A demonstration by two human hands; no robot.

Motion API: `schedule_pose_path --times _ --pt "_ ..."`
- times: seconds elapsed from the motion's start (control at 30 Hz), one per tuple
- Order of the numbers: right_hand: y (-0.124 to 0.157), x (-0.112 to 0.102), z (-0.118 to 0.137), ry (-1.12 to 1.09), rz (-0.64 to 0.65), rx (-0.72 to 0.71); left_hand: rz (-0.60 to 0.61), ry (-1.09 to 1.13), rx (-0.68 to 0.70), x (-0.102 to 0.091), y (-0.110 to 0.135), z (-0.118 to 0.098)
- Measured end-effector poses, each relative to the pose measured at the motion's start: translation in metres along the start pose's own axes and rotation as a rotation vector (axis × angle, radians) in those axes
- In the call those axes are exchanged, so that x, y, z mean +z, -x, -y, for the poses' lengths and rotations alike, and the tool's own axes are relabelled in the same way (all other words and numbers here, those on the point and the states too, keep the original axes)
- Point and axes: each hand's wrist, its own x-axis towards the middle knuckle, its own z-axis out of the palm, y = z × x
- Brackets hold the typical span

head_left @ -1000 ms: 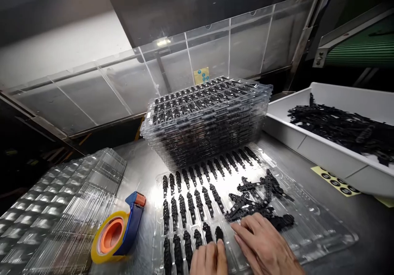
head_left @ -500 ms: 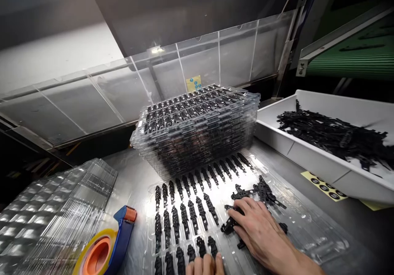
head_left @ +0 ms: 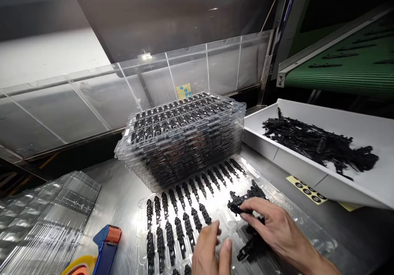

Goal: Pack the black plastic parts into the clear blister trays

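A clear plastic tray (head_left: 303, 228) lies before me on the metal table, with slim black plastic parts (head_left: 170, 242) set side by side in rows. My right hand (head_left: 278, 232) is over the tray's right part, thumb and forefinger closed on a black plastic part (head_left: 236, 204) at the edge of a small loose heap. More loose black parts (head_left: 246, 248) lie under that hand, partly hidden by it. My left hand (head_left: 209, 250) hovers by the near rows, thumb and fingers apart, with nothing seen in it.
Behind the tray rises a stack of filled clear trays (head_left: 184, 143). A white bin (head_left: 295, 164) of black parts stands right, beside a sticker sheet (head_left: 304, 190). Left are nested clear trays (head_left: 74, 209) and a blue tape dispenser (head_left: 106, 246). A green conveyor (head_left: 338, 76) runs at upper right.
My left hand has risen from the near row and its fingers have spread. My right hand has shifted to pinch a part in the loose heap. The view has turned slightly right.
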Motion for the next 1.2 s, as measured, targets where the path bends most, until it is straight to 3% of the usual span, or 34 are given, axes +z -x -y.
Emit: schedule_pose_path --times 0.07,0.17,0.27,0.4,0.5,0.63,0.73,0.87,1.03,1.2 --pt "0.0 -0.001 0.001 -0.016 0.059 -0.085 0.113 0.302 -0.202 0.009 -0.019 -0.018" --pt "0.004 -0.001 -0.006 -0.012 0.119 -0.137 0.193 0.493 -0.321 0.012 -0.038 -0.034" --pt "0.008 -0.008 -0.025 -0.044 0.098 -0.031 0.099 0.534 -0.428 -0.003 -0.042 -0.032" --pt "0.007 -0.025 -0.04 -0.079 -0.087 0.114 -0.065 0.403 -0.503 -0.035 -0.044 -0.021" --pt "-0.006 -0.027 -0.027 -0.17 -0.122 0.156 -0.035 0.266 -0.422 -0.051 -0.053 -0.021" --pt "-0.028 -0.003 0.0 -0.285 0.045 0.146 0.17 0.143 -0.29 -0.054 -0.071 -0.029" --pt "-0.036 0.028 0.005 -0.151 -0.041 0.07 0.302 0.012 -0.236 -0.051 -0.083 -0.03" --pt "-0.029 0.053 0.002 0.104 -0.165 -0.053 0.374 -0.239 -0.097 -0.046 -0.102 -0.021" --pt "-0.015 0.052 0.0 0.29 -0.098 -0.07 0.43 -0.295 0.011 -0.03 -0.124 -0.008" --pt "-0.003 0.045 -0.003 0.275 0.036 -0.126 0.373 -0.364 0.09 -0.015 -0.118 -0.008"
